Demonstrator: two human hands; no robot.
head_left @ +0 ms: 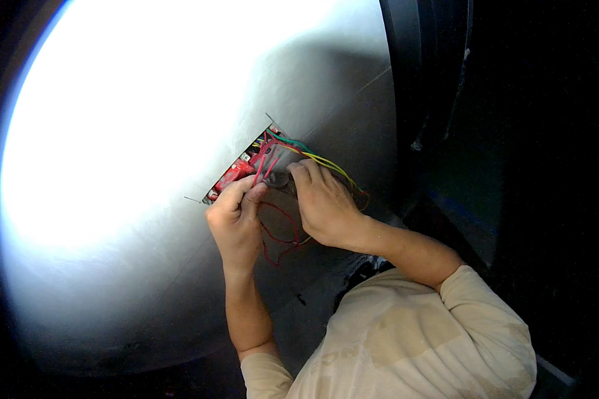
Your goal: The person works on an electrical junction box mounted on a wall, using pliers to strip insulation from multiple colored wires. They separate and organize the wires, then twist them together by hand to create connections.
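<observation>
A rectangular opening in the large curved grey surface holds a red component [235,171] and several small parts. Red wires [271,163] run out of it, with a green wire [293,142] and yellow wires [331,164] arching to the right. My left hand [236,216] pinches red wires at the opening’s lower side, thumb against bent fingers. My right hand [323,203] is curled at the opening’s right side, below the yellow wires; what its fingertips hold is hidden. A thin red wire loop [285,214] dangles between my hands.
The curved surface [160,266] fills the left and middle, glaring bright at upper left. Dark vertical edges [459,86] stand beyond it on the right, in shadow. My torso in a beige shirt occupies the lower right.
</observation>
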